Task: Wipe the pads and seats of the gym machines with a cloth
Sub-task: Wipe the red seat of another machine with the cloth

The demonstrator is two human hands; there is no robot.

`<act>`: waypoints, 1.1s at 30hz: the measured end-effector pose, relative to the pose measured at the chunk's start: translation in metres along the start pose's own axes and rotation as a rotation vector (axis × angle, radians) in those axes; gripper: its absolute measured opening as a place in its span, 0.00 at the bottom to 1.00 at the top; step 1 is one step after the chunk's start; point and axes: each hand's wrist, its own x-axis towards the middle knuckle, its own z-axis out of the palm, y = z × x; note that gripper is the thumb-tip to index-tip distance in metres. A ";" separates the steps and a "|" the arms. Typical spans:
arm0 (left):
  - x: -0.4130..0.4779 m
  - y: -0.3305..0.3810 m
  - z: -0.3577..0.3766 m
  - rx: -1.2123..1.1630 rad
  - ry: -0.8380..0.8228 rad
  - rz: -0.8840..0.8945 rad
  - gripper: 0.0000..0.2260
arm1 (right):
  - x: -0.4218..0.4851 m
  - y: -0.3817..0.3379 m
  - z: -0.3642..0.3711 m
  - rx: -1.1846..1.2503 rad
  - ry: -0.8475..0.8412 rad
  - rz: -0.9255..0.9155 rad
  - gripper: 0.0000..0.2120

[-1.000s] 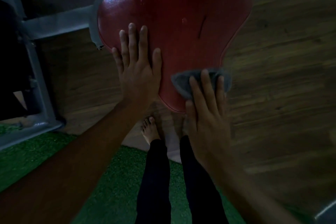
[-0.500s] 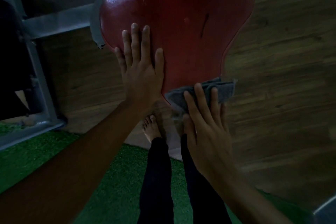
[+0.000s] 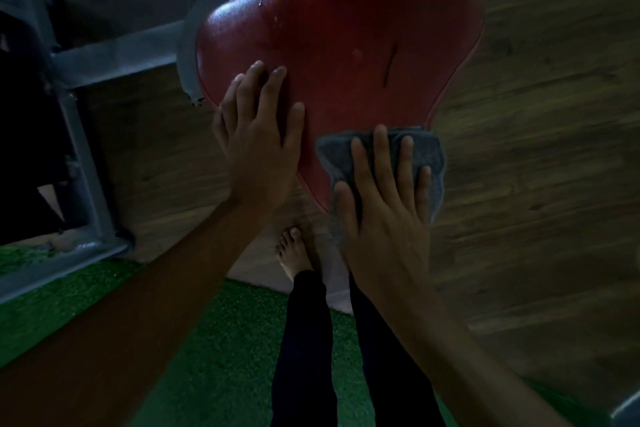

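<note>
Red seat [image 3: 339, 45]: tilted pad on the grey machine frame [image 3: 114, 52], which runs off the seat's left edge. A dark slit [image 3: 389, 62] sits right of seat centre.

Grey cloth [image 3: 434, 158]: lies over the seat's narrow near end and hangs off its right edge. Over the last second it slides from the near-right edge down to the near tip, then spreads wider across that tip.

Right hand [image 3: 388, 218]: flat on the cloth, fingers straight and slightly spread, pressing rather than gripping.

Left hand [image 3: 258, 142]: stays on the seat's near-left part, palm down, fingers lightly bent, holding nothing. Judged to be bracing the seat.

Judgement: the strokes are working the near end only. The seat's wide far half shows small pale specks and looks not yet wiped, so this seat is partly done.

Below the seat: wooden floor [image 3: 536, 149], a bare foot [image 3: 294, 253], and green turf [image 3: 214, 340] nearest the person.
</note>
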 end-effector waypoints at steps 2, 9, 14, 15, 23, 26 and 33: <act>0.007 -0.002 -0.003 -0.003 0.021 0.008 0.22 | 0.008 -0.007 0.003 -0.040 0.022 0.047 0.27; 0.050 -0.009 -0.001 0.005 0.024 -0.093 0.26 | 0.005 -0.006 0.005 -0.132 0.020 0.082 0.27; 0.045 -0.013 0.006 0.044 0.007 -0.057 0.26 | 0.070 -0.007 0.005 -0.093 0.025 0.186 0.28; 0.044 -0.014 0.006 0.048 0.009 -0.054 0.26 | 0.062 -0.008 0.003 -0.085 0.011 0.185 0.28; 0.042 -0.016 0.013 0.037 0.058 -0.055 0.27 | 0.096 0.006 -0.003 -0.040 -0.059 0.132 0.27; 0.042 -0.016 0.014 0.044 0.064 -0.052 0.26 | 0.092 0.000 -0.001 -0.017 -0.021 0.184 0.26; 0.042 -0.014 0.012 0.043 0.072 -0.043 0.27 | 0.117 0.019 -0.001 -0.069 -0.027 0.151 0.28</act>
